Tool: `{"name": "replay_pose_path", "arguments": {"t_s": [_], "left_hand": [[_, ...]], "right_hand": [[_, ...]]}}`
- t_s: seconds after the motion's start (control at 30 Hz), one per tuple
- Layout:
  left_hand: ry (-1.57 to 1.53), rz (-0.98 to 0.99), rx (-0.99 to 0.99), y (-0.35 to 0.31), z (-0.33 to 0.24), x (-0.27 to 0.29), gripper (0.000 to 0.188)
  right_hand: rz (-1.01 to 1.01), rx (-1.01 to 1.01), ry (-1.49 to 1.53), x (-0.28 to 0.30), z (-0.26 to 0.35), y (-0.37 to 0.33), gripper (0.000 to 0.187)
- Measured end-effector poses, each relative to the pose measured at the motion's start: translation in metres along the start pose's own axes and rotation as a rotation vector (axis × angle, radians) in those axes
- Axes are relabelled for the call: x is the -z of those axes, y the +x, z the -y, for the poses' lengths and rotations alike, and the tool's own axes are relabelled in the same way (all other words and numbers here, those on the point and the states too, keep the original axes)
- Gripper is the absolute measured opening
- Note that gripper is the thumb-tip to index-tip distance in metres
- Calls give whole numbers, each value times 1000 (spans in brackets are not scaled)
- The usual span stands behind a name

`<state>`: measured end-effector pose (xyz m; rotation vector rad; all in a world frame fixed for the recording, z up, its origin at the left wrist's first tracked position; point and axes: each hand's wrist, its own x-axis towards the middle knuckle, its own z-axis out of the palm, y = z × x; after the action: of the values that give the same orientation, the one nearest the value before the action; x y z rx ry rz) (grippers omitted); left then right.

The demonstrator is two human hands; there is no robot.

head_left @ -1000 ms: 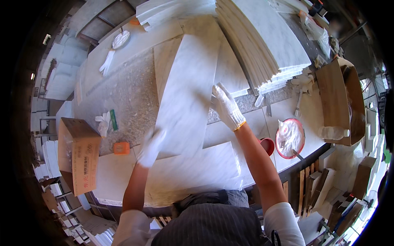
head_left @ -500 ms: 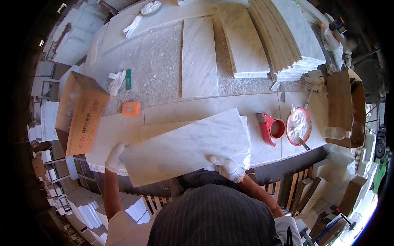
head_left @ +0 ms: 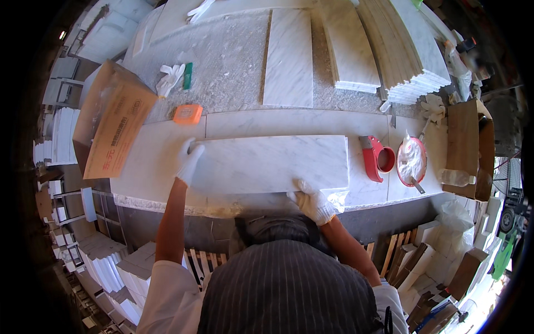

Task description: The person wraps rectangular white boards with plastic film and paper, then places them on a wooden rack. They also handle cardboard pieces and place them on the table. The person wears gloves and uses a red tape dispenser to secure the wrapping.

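A white marble tile (head_left: 272, 164) with grey veins lies level in front of me, squared over another tile at the near side of the worktable. My left hand (head_left: 189, 162), in a white knit glove, grips its left end. At the near long edge, toward the right, my gloved right hand (head_left: 312, 204) holds it with the fingers on the edge. Crumpled clear plastic film (head_left: 337, 199) shows under the right end, beside my right hand. How many tiles lie beneath is hidden.
Right of the tile are a red tape dispenser (head_left: 374, 158) and a red-rimmed bowl of white paste (head_left: 411, 161). Cardboard boxes (head_left: 114, 122) flank the table. Farther off lie an orange block (head_left: 188, 114), a glove (head_left: 170, 79), a single tile (head_left: 288, 61) and stacked tiles (head_left: 406, 50).
The marble tile has gone from tilted to straight, moving away from me onto the tile below. My left hand moved up and right with it; my right hand shifted slightly away. The view shifted too.
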<state>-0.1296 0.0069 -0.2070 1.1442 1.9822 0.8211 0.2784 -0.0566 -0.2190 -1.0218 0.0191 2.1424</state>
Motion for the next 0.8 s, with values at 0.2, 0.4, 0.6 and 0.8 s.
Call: {"name": "replay_pose_path", "arguments": {"t_s": [0.2,0.4,0.6,0.8], "left_hand": [[640,-82,-95,-18,-40,-25,58],[551,-153,-182,-15,-5,-36,59],[452,-261,12,-33,-21,-42,76],[483,-235,103,-43,25,-48,80]], "right_hand": [[7,18,-6,-1,-2,-4,65],[-195,-220,-601,-6,37,-37,46],[-705,921,-1159,40,76,-45,34],[-763,734,-1555,60,84,-12,52]]}}
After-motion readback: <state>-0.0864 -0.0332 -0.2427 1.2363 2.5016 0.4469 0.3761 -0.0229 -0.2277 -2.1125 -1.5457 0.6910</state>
